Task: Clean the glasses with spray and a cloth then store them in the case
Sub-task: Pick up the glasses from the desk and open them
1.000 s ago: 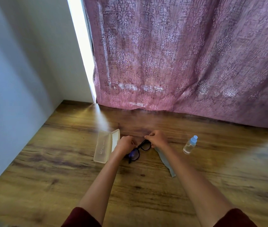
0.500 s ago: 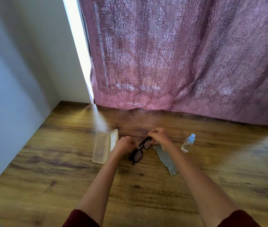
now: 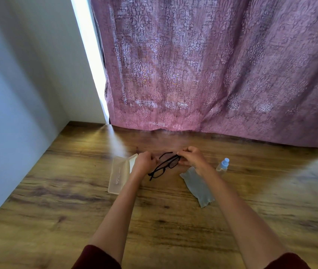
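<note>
While gripped from both sides, the black-rimmed rectangular glasses (image 3: pixel 165 166) are held tilted just above the brown wood-grain desk (image 3: pixel 173 220), between case and cloth. The frame's far end is pinched by the right hand (image 3: pixel 193 160), with fingers curled round it. The left hand (image 3: pixel 144 162) is curled on the frame's near side, with its fingertips mostly hidden behind the knuckles. One temple arm is seen swung out toward the curtain. The translucent whitish plastic case (image 3: pixel 119 174) is lying open on the desk, just left of the left hand. The pale grey-blue cloth (image 3: pixel 197 186) is laid flat, partly under the right wrist. The small clear spray bottle with a blue cap (image 3: pixel 223 166) is stood upright just right of the right hand, near the cloth. A mauve patterned curtain (image 3: pixel 212 74) is hung behind the desk.
</note>
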`<state>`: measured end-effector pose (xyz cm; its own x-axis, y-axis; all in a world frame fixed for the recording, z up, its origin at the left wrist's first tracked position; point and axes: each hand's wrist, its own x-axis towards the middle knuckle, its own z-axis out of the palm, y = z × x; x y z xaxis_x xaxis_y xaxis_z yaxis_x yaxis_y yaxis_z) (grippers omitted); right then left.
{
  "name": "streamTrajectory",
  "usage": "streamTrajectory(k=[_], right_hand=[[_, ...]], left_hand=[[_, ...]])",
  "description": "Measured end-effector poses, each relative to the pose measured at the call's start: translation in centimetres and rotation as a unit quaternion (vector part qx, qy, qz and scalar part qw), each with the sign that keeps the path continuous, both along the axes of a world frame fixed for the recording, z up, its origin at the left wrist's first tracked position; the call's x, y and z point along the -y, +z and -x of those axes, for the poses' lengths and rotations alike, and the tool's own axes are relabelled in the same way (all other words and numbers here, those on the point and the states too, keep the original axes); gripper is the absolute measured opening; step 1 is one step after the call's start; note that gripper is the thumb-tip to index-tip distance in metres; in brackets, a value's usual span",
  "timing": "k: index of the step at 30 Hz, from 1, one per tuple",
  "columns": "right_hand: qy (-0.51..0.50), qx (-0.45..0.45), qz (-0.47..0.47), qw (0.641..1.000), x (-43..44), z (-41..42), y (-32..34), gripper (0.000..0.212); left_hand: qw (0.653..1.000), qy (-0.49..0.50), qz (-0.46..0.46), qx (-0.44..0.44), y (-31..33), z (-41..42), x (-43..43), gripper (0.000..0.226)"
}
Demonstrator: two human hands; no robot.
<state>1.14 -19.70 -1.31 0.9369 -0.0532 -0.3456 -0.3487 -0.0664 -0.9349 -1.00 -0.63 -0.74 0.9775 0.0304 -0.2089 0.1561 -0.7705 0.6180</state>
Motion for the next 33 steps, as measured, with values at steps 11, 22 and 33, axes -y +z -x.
streamTrajectory(k=[11, 22, 33], right_hand=[[0.016, 0.007, -0.015, 1.0, 1.4, 0.1, 0.2, 0.011], [0.212, -0.043, 0.133, 0.967, 1.8, -0.2, 1.2, 0.027], [0.043, 0.009, 0.14, 0.989, 0.1, -0.1, 2.5, 0.015]], left_hand=[[0.98, 0.143, 0.137, 0.018, 0.1, -1.1, -2.3, 0.024], [0.956, 0.164, 0.243, 0.028, 0.7, -0.9, -3.5, 0.026], [0.948, 0.147, 0.282, 0.032, 1.6, -0.4, -3.6, 0.019]])
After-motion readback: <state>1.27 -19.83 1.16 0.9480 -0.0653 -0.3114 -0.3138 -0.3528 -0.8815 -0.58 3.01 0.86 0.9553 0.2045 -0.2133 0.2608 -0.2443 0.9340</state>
